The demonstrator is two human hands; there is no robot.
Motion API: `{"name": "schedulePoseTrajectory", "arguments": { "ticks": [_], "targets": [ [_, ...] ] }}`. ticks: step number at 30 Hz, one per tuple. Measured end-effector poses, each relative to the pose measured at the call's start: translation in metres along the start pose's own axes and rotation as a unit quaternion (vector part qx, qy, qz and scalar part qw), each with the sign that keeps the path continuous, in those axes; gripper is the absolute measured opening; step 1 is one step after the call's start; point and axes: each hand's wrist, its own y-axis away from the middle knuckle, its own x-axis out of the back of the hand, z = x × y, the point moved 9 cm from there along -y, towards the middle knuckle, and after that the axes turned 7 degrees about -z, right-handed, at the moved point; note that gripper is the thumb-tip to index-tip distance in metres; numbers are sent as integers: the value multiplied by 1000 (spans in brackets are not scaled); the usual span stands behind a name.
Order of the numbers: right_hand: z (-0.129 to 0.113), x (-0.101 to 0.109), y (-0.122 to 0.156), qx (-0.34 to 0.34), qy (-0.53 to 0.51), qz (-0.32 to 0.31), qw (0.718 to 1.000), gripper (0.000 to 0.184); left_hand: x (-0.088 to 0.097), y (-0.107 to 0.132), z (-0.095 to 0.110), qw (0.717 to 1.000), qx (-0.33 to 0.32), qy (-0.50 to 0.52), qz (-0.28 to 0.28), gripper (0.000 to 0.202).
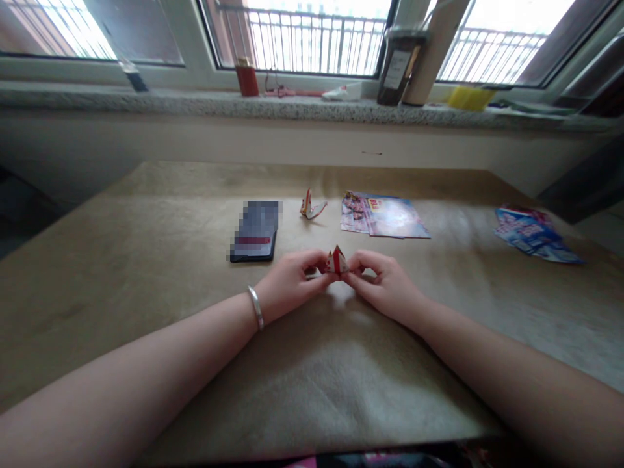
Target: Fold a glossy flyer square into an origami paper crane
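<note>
Between my two hands, just above the table (312,370), is a small piece of folded paper (337,260), white and red with a pointed top. My left hand (297,276), with a silver bracelet at the wrist, pinches its left side between thumb and fingers. On the right side, the thumb and forefinger of my right hand (383,279) pinch the same paper. Beyond them stands another folded paper figure (312,207) in red, white and gold, with a raised point. The lower edge of the held paper is partly hidden by my thumbs.
A phone (254,233) with a blurred-out screen lies left of my hands. Colourful printed sheets (387,214) lie beyond my right hand, and blue and pink packets (533,234) are farther right. The windowsill (185,101) holds a red container (247,78) and a dark jar (397,68).
</note>
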Motion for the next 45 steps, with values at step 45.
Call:
{"name": "schedulePoseTrajectory", "arguments": {
  "ticks": [45],
  "targets": [
    [5,-7,-1,-11,3,-30,999,13,4,0,5,994,-24,-101,16,16]
  ]
}}
